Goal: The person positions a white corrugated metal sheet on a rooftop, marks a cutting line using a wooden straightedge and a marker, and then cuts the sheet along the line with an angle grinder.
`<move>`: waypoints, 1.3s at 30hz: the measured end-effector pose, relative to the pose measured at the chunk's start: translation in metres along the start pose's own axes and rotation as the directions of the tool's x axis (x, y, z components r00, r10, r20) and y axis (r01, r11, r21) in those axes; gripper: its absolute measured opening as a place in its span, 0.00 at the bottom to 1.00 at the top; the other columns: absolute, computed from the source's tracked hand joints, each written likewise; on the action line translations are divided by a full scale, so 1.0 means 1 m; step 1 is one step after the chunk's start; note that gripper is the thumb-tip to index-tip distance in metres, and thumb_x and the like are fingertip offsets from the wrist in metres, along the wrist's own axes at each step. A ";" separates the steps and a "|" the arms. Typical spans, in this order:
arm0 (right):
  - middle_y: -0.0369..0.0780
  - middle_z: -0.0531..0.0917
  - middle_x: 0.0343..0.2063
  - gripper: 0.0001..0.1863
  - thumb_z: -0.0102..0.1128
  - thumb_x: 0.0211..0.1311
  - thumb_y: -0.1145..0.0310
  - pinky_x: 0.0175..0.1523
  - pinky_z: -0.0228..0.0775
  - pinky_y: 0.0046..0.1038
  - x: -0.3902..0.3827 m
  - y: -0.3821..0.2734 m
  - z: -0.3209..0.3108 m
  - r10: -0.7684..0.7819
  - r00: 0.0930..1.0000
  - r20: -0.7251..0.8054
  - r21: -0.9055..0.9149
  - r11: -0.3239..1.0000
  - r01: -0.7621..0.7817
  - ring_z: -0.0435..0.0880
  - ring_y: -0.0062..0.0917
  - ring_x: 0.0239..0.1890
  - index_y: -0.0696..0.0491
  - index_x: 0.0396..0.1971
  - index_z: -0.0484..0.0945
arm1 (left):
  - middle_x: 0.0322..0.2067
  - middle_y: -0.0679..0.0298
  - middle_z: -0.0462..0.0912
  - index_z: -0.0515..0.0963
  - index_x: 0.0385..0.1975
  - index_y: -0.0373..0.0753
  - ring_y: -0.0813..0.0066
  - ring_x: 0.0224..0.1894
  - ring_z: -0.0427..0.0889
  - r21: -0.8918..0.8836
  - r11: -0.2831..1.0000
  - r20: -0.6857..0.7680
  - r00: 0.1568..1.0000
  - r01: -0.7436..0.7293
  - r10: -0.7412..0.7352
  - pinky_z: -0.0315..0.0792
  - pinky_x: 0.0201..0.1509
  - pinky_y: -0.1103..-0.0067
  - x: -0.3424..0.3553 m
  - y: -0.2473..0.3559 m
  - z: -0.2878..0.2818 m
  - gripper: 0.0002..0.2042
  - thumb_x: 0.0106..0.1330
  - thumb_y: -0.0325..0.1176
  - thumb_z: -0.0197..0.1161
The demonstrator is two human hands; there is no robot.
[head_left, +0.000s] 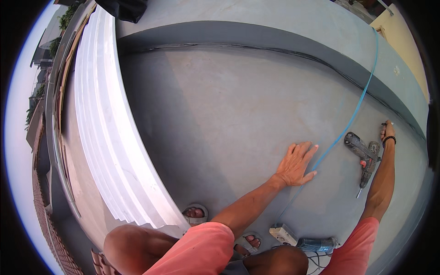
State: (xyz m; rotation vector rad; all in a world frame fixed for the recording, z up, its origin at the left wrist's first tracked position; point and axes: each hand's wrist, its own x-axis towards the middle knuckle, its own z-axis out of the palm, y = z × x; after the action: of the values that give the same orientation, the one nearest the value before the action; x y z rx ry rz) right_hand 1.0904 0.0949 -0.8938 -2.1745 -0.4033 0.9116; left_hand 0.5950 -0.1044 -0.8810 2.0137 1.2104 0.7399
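Note:
My left hand (297, 166) is spread with its palm down on the grey floor (238, 110), and nothing is in it. Its fingertips lie close beside a thin blue cable (352, 120). Over to the right, my right hand (388, 130) has its fingers curled around something small and dark that I cannot make out. Between my two arms a black cordless drill (368, 160) lies on its side, a bit fitted and pointing toward me. The drill touches neither hand.
A white corrugated roofing sheet (114, 123) stretches along the left. Near my feet are a white socket block (283, 234) and a blue-bodied power tool (316, 244) with wires. A low grey ledge (256, 34) with black cables (275, 49) curves along the far side. A black bag-like thing (123, 8) hangs over it.

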 end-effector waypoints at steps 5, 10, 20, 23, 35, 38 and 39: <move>0.28 0.65 0.20 0.10 0.52 0.69 0.57 0.21 0.52 0.16 -0.048 0.015 -0.057 -0.240 0.964 0.116 0.410 0.895 0.174 0.63 0.12 0.20 0.48 0.36 0.72 | 0.61 0.45 0.57 0.50 0.68 0.36 0.51 0.63 0.59 -0.031 0.998 0.027 0.998 0.049 -0.048 0.47 0.69 0.59 -0.004 -0.003 -0.004 0.42 0.58 0.49 0.60; 0.29 0.72 0.24 0.11 0.54 0.69 0.57 0.25 0.56 0.16 -0.205 0.024 -0.063 -0.357 0.905 0.233 0.391 0.886 0.249 0.69 0.12 0.26 0.49 0.39 0.72 | 0.62 0.44 0.57 0.49 0.69 0.35 0.51 0.64 0.58 -0.153 0.973 0.022 0.985 0.172 -0.170 0.50 0.70 0.62 -0.011 0.006 -0.028 0.41 0.60 0.47 0.60; 0.35 0.77 0.21 0.13 0.50 0.69 0.60 0.16 0.62 0.16 -0.540 0.035 -0.133 -0.018 0.875 0.484 -0.152 0.983 0.105 0.71 0.15 0.16 0.49 0.47 0.71 | 0.51 0.49 0.76 0.63 0.61 0.36 0.49 0.55 0.75 0.009 0.912 0.381 0.842 0.411 -0.383 0.65 0.62 0.61 -0.096 0.108 -0.299 0.29 0.62 0.40 0.60; 0.38 0.77 0.18 0.07 0.47 0.68 0.64 0.13 0.63 0.19 -0.602 0.008 -0.155 0.009 0.789 0.615 -0.301 0.927 0.224 0.72 0.18 0.12 0.49 0.41 0.71 | 0.52 0.44 0.76 0.63 0.61 0.33 0.48 0.57 0.73 -0.196 0.763 0.089 0.786 0.616 -0.612 0.67 0.60 0.63 -0.240 0.128 -0.410 0.28 0.62 0.37 0.59; 0.42 0.80 0.25 0.12 0.49 0.61 0.67 0.23 0.71 0.27 -0.928 -0.102 -0.080 0.168 0.655 0.737 -0.635 0.505 0.584 0.78 0.26 0.22 0.54 0.43 0.71 | 0.54 0.45 0.75 0.70 0.57 0.31 0.49 0.57 0.74 -0.622 -0.515 -0.004 -0.660 0.590 -0.751 0.67 0.62 0.64 -1.014 0.401 -0.495 0.25 0.63 0.40 0.59; 0.43 0.80 0.20 0.08 0.48 0.59 0.70 0.15 0.70 0.26 -1.033 -0.082 -0.030 0.110 0.632 0.767 -0.594 0.492 0.636 0.78 0.27 0.15 0.53 0.38 0.72 | 0.54 0.44 0.75 0.71 0.56 0.32 0.48 0.58 0.73 -0.577 -0.675 0.217 -0.711 0.459 -0.669 0.67 0.62 0.64 -1.130 0.478 -0.462 0.23 0.64 0.38 0.59; 0.44 0.80 0.18 0.08 0.47 0.58 0.71 0.13 0.70 0.25 -1.069 -0.071 -0.011 0.128 0.599 0.790 -0.571 0.510 0.643 0.78 0.27 0.12 0.53 0.36 0.72 | 0.53 0.44 0.76 0.72 0.55 0.32 0.47 0.55 0.75 -0.504 -0.733 0.303 -0.701 0.458 -0.646 0.68 0.61 0.64 -1.167 0.482 -0.453 0.22 0.64 0.38 0.58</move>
State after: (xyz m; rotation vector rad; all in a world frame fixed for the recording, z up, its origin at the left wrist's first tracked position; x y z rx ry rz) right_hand 0.3505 -0.4233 -0.3185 -2.1893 -1.9724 1.6578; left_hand 0.0323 -1.2133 -0.3765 -0.7821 2.0692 0.1245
